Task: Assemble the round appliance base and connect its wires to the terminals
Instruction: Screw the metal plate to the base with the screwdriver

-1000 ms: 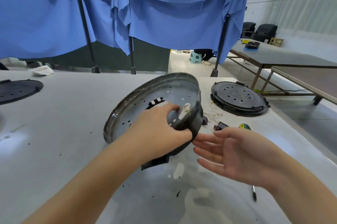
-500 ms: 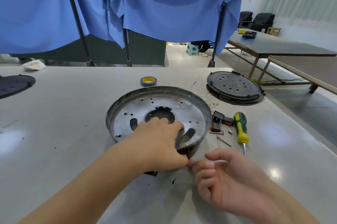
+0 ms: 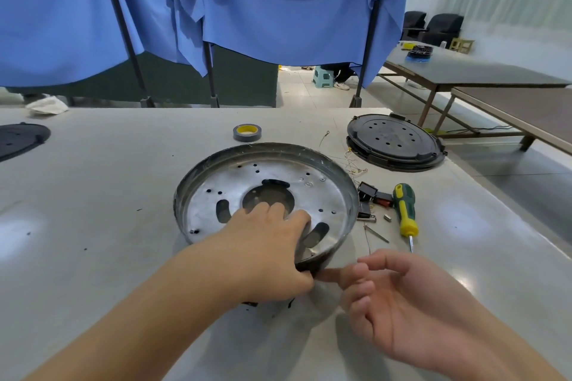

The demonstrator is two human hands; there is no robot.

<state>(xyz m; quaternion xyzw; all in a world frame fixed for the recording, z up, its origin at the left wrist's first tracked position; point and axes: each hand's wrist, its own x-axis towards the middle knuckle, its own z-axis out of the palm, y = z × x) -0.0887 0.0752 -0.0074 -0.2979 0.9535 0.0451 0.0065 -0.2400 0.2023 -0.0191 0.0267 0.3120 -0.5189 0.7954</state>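
The metal pan (image 3: 266, 194) lies open side up on the table (image 3: 93, 194), left hand (image 3: 266, 253) gripping its near rim, right hand (image 3: 399, 303) loosely curled and empty beside it; steady the rim before reaching for the wires (image 3: 356, 163).

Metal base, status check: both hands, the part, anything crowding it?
Left hand grips near rim of metal base, fingers inside. Right hand open, fingertip at rim. Base flat on table, open side up. Screwdriver, black connectors close on right.
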